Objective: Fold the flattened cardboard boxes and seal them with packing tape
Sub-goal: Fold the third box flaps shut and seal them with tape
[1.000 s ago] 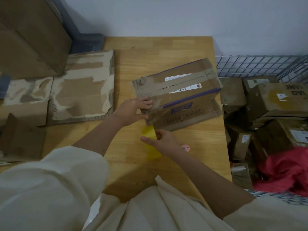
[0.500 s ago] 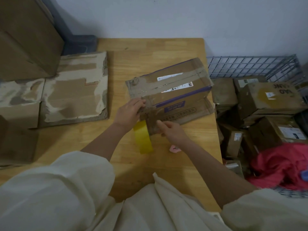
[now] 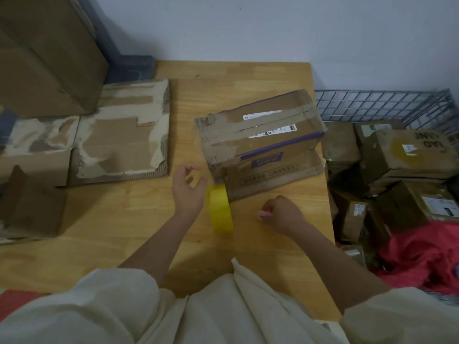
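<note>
While the light wooden table (image 3: pixel 139 219) carries the work, your brown, partly folded cardboard box (image 3: pixel 260 142) with old tape strips sits at its far right. A yellow strip of packing tape (image 3: pixel 220 212) runs from the box's near left corner toward you. Left of that corner, your left hand (image 3: pixel 188 192) hovers, fingers loosely spread. Near the box's front edge, your right hand (image 3: pixel 283 214) pinches a small pink object (image 3: pixel 262 215).

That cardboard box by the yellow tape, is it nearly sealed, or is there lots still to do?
The cardboard box is folded up, with a yellow tape strip running from its near corner onto the table. Neither hand grips it: the left hand hovers open beside it, the right hand is curled around something small and pink. A front flap lies open, and flattened cardboard waits.
</note>
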